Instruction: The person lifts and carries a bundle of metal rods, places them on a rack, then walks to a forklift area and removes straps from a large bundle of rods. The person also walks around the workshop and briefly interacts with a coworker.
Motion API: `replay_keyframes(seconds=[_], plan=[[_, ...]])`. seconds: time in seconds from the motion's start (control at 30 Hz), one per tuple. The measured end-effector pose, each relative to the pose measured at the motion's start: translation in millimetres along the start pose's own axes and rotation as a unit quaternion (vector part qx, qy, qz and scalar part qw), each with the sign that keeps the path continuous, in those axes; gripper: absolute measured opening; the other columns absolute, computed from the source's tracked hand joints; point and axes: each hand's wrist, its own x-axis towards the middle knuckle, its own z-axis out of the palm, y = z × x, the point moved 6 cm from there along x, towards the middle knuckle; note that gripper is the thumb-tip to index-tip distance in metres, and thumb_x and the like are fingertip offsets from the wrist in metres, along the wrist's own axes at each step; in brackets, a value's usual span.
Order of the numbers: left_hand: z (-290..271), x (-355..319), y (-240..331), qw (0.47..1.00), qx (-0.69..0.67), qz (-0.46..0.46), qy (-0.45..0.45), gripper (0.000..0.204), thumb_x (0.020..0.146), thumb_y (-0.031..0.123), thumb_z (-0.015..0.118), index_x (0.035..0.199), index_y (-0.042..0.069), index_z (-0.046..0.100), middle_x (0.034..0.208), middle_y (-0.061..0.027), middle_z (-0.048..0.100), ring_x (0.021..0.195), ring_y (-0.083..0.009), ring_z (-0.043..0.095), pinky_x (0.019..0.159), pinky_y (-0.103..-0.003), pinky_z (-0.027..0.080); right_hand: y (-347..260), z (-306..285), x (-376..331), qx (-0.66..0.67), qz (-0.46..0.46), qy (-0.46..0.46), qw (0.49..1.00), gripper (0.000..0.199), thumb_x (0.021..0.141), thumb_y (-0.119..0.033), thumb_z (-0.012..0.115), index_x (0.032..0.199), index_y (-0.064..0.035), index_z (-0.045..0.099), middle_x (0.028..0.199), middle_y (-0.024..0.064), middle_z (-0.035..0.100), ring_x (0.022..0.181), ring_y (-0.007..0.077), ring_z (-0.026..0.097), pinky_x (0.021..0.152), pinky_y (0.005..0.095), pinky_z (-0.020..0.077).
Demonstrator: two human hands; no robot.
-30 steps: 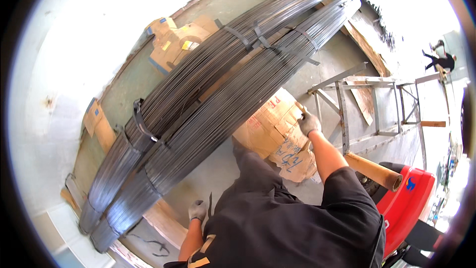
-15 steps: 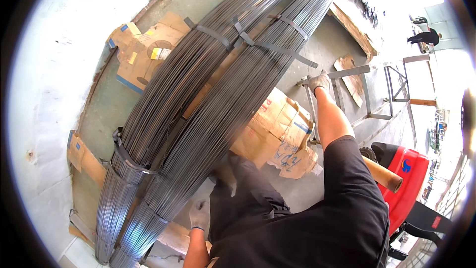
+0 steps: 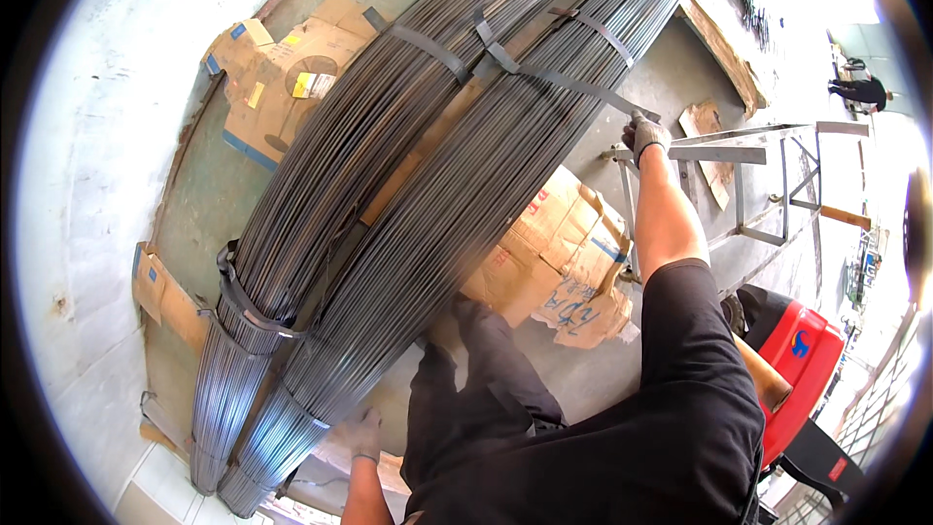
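Observation:
Two long bundles of thin dark metal rods, a left bundle (image 3: 389,126) and a right bundle (image 3: 428,204), lie side by side, bound with bands. A loose flat grey strap (image 3: 569,84) reaches off the right bundle. My right hand (image 3: 647,134), in a light work glove, is closed round the free end of that strap, beside the metal frame (image 3: 719,154). Low in the view, my gloved left hand (image 3: 363,436) hangs beside the near part of the right bundle. Its fingers are blurred, so their state is unclear.
Torn cardboard (image 3: 554,258) lies on the floor between my legs and the frame. More cardboard (image 3: 287,83) sits left of the bundles. A red machine (image 3: 802,360) and a cardboard tube (image 3: 763,374) are at my right. Another person (image 3: 860,90) is far off.
My right hand has left the corner of the metal frame and taken hold of the strap's end. My left hand has moved slightly down and left. The view has shifted a little.

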Motion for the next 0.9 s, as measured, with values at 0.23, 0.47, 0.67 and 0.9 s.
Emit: replay_keyframes(seconds=[0.23,0.47,0.67,0.9], plan=[[46.0,-13.9,73.5,0.992,-0.034,0.116,-0.029,0.016,0.097,0.013,0.070,0.105,0.000,0.075,0.088,-0.0022,0.068,0.075,-0.0088,0.061,0.070,-0.025,0.051,-32.2,17.3,-53.8,0.106,0.062,0.022,0.992,0.060,0.095,-0.047,0.082,0.126,0.0017,0.066,0.120,0.0199,0.071,0.087,0.0309,0.073,0.068,0.0462,0.0653],[37.5,-29.8,88.3,0.989,-0.012,0.144,0.014,0.017,0.094,0.011,0.070,0.106,-0.002,0.075,0.089,-0.0018,0.069,0.076,-0.0075,0.061,0.070,-0.026,0.051,-97.1,4.4,-51.2,-0.551,-0.141,0.130,0.812,0.089,0.090,-0.059,0.077,0.162,-0.0136,0.049,0.160,0.0197,0.056,0.148,0.0363,0.054,0.123,0.0460,0.0417],[25.4,4.6,4.7,0.999,-0.003,0.045,-0.003,0.015,0.092,0.008,0.068,0.102,-0.002,0.073,0.084,-0.0015,0.066,0.070,-0.0083,0.056,0.062,-0.025,0.046,-44.9,-1.8,22.4,-0.684,-0.137,-0.012,0.717,0.066,0.104,-0.058,0.059,0.140,-0.0045,0.068,0.128,0.0227,0.075,0.120,0.0358,0.073,0.109,0.0473,0.0549],[42.5,-4.8,43.6,0.997,0.047,0.058,-0.007,0.022,0.094,0.012,0.068,0.107,-0.003,0.074,0.086,-0.0020,0.067,0.075,-0.0103,0.059,0.069,-0.028,0.048,-6.6,-1.5,-54.5,-0.266,0.027,-0.293,0.918,0.034,0.097,-0.028,0.081,0.105,0.0046,0.075,0.082,0.0089,0.072,0.065,0.0205,0.071,0.058,0.0361,0.0623]])
